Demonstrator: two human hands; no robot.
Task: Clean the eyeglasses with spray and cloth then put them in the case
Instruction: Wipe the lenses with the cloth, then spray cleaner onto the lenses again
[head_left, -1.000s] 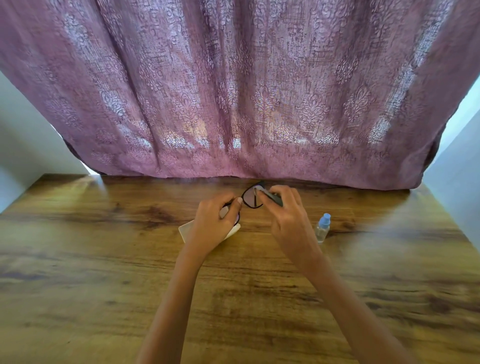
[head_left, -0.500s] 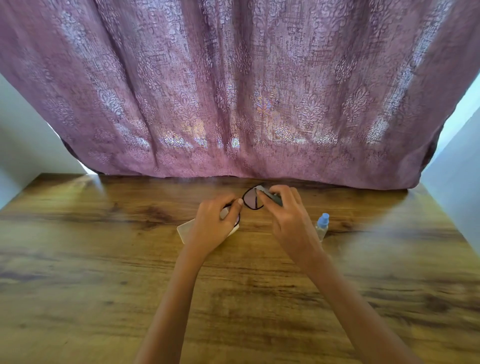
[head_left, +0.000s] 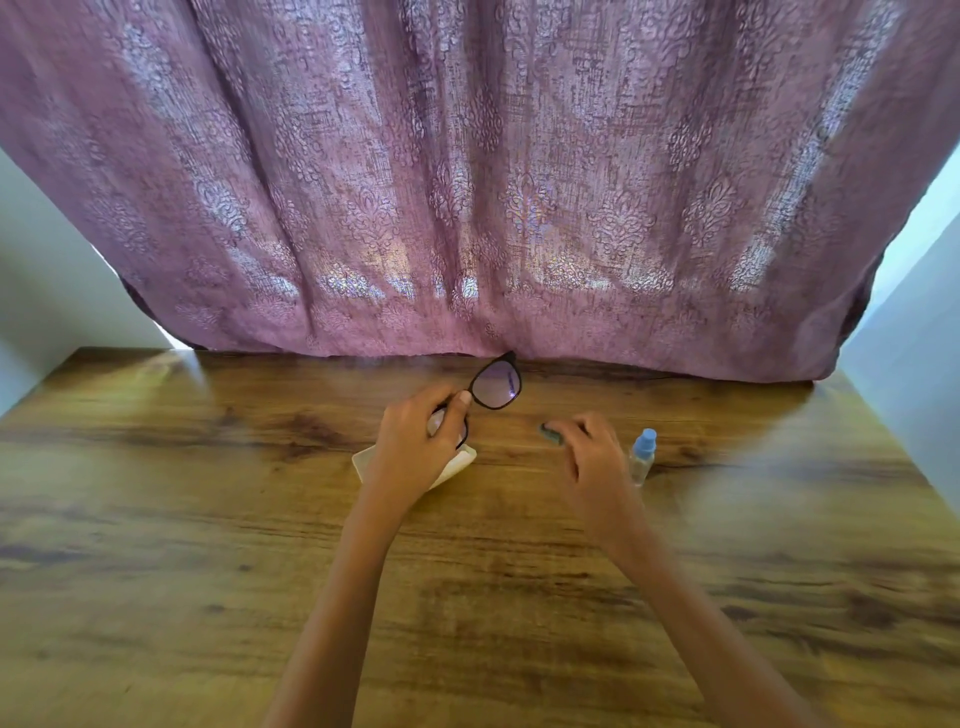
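Observation:
My left hand (head_left: 418, 441) holds the black-framed eyeglasses (head_left: 496, 384) above the table, fingers pinching near the bridge, one lens sticking up to the right. Under this hand lies a pale cream case (head_left: 460, 464), mostly hidden by it. My right hand (head_left: 589, 449) is low over the table to the right of the glasses, apart from them, with a small dark teal cloth (head_left: 549, 431) bunched at its fingertips. A small clear spray bottle with a blue cap (head_left: 643, 453) stands upright just right of my right hand.
The wooden table (head_left: 208, 545) runs to a mauve patterned curtain (head_left: 467, 182) hanging along its far edge. Pale walls flank both sides.
My right hand has left the lens and dropped down and to the right with the cloth. The eyeglasses stay in my left hand, tilted a bit more upright.

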